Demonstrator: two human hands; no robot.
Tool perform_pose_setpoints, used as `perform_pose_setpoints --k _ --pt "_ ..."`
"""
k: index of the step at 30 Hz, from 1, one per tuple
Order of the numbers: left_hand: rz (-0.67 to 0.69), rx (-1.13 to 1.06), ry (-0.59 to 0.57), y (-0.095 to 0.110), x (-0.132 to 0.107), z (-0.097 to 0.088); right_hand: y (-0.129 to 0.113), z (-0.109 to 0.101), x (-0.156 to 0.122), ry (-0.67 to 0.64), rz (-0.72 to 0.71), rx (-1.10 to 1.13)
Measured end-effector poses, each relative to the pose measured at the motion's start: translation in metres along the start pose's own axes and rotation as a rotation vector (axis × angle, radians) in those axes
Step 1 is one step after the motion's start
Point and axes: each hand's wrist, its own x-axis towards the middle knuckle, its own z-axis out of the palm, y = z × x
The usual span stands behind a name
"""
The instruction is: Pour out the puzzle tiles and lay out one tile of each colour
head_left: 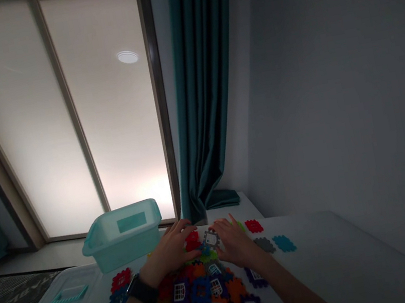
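Notched plastic building tiles lie in a mixed heap [201,290] on the white table below my hands. My left hand [174,248], with a dark watch at the wrist, curves its fingers and thumb around a red notched tile [192,242]. In my right hand [234,242] is a grey notched tile with a white window insert [211,238], gripped at its right edge between thumb and fingers. The two tiles are close beside each other; whether they touch is unclear. Blue and lime tiles show just under them.
A teal translucent bin [124,243] stands at the left, its lid [62,299] beside it. Loose tiles lie right of my right hand: a red one [254,226], a grey one [265,245] and a blue one [283,243]. Behind hangs a teal curtain [200,94].
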Motion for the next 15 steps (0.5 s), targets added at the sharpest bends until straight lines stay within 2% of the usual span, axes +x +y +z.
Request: perform_pose_setpoints --k 7,12,15 --pt "0.046 0.087 0.046 0.009 -0.001 0.004 -0.028 -0.023 0.001 0.100 -0.196 0.066" --pt "0.103 0.127 0.125 0.009 -0.001 0.003 -0.031 -0.028 0.001 0.108 -0.226 0.068" --pt "0.122 0.142 0.216 0.007 -0.001 0.006 -0.027 -0.024 0.001 0.168 -0.252 0.045"
